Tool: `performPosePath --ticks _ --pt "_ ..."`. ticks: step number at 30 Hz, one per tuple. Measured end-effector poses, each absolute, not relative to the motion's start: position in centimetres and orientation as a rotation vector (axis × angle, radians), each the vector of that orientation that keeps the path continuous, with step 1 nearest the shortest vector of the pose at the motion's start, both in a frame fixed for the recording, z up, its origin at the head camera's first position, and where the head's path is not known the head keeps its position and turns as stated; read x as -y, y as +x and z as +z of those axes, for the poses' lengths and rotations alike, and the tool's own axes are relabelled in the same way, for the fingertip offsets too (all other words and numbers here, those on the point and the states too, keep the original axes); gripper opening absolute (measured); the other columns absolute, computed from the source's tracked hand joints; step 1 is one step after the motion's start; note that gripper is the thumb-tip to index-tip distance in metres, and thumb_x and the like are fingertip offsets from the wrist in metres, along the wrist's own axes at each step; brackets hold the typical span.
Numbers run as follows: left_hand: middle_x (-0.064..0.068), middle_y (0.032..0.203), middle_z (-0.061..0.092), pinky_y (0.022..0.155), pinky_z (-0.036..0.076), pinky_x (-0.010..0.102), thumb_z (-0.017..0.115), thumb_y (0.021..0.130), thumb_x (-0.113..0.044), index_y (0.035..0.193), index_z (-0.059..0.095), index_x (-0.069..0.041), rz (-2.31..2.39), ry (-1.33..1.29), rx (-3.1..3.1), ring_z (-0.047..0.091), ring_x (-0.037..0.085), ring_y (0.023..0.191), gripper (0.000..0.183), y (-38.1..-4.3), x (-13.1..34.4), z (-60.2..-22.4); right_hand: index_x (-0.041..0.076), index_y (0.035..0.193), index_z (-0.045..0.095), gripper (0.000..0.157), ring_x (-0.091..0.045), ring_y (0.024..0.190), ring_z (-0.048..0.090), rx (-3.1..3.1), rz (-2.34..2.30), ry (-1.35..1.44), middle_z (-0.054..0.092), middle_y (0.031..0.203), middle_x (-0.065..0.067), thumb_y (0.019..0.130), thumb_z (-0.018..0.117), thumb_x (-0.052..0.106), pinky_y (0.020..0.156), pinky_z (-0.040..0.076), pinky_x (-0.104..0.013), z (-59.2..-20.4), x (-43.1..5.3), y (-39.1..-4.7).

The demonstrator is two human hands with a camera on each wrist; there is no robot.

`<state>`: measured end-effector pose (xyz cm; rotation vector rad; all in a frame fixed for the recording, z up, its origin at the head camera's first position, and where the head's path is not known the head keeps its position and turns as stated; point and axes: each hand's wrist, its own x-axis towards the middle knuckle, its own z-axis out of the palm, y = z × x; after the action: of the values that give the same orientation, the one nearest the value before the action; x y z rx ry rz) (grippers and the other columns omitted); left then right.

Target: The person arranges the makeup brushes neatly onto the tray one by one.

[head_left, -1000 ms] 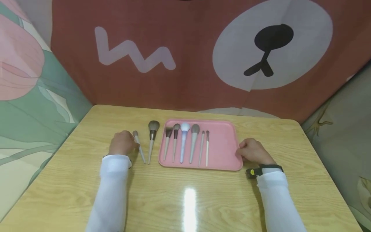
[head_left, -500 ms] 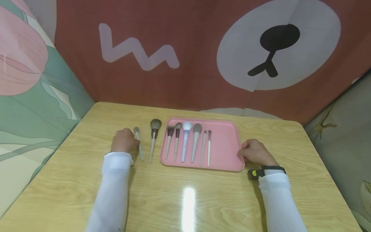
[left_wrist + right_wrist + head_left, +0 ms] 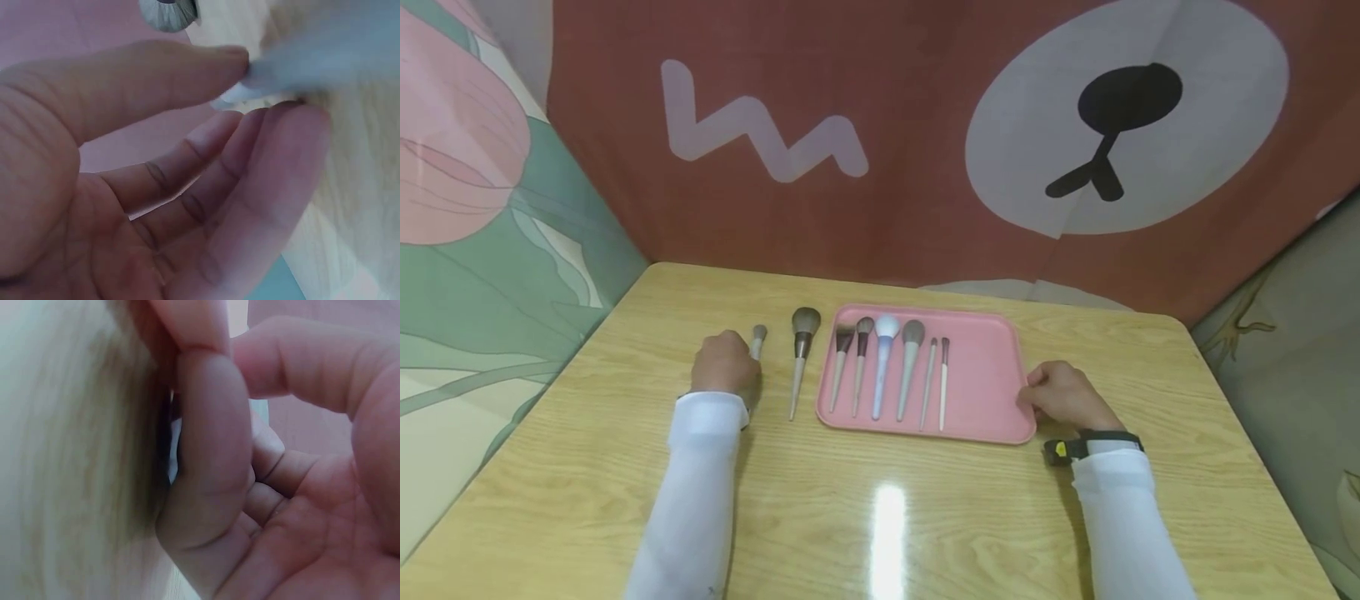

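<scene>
My left hand is at the left of the table and pinches a small makeup brush with thumb and fingers. Its bristle end shows beyond the hand in the head view, while most of the handle is hidden. In the left wrist view that brush is a pale blur at the thumb tip. A large fluffy makeup brush lies just right of this hand. My right hand pinches the right rim of a pink tray between thumb and curled forefinger.
Several makeup brushes lie side by side on the tray's left and middle, among them a white-bristled one and a thin pale one. The wooden table meets a printed cloth backdrop at its far edge.
The small brush has turned in the left hand, and its handle has gone from showing beside the fingers to mostly hidden. The right hand stays at the tray rim. The head view has shifted slightly.
</scene>
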<state>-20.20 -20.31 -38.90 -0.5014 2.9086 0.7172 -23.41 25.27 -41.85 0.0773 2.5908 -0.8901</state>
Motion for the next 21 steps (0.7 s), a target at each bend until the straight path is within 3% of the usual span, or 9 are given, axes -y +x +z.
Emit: performPosePath --ticks 4,10,21 --pt "0.013 0.066 0.059 0.045 0.044 0.031 0.054 0.081 -0.006 0.076 0.062 0.001 0.672 -0.515 -2.896 0.051 0.022 0.055 0.012 -20.25 20.55 -38.93 -0.001 0.104 0.058 0.033 -0.022 0.080 0.058 -2.590 -0.892 0.070 0.063 0.090 -0.011 0.079 0.063 0.020 0.068 0.045 -0.032 -41.86 -25.31 -23.47" --pt "0.021 0.088 0.066 0.053 0.050 0.041 0.055 0.082 -0.009 0.111 0.065 0.002 0.583 -0.512 -2.915 0.059 0.028 0.067 0.032 -20.40 20.78 -39.06 -0.001 0.104 0.058 0.033 -0.022 0.080 0.056 -2.587 -0.886 0.077 0.063 0.090 -0.011 0.080 0.063 0.021 0.067 0.045 -0.032 -41.78 -25.39 -23.34" --pt "0.019 0.094 0.067 0.062 0.050 0.046 0.054 0.086 -0.011 0.112 0.067 -0.004 0.493 -0.559 -2.922 0.061 0.028 0.072 0.031 -20.17 21.02 -39.13 -0.001 0.103 0.058 0.032 -0.022 0.079 0.056 -2.595 -0.882 0.079 0.062 0.089 -0.011 0.080 0.063 0.020 0.066 0.045 -0.032 -41.86 -25.28 -23.33"
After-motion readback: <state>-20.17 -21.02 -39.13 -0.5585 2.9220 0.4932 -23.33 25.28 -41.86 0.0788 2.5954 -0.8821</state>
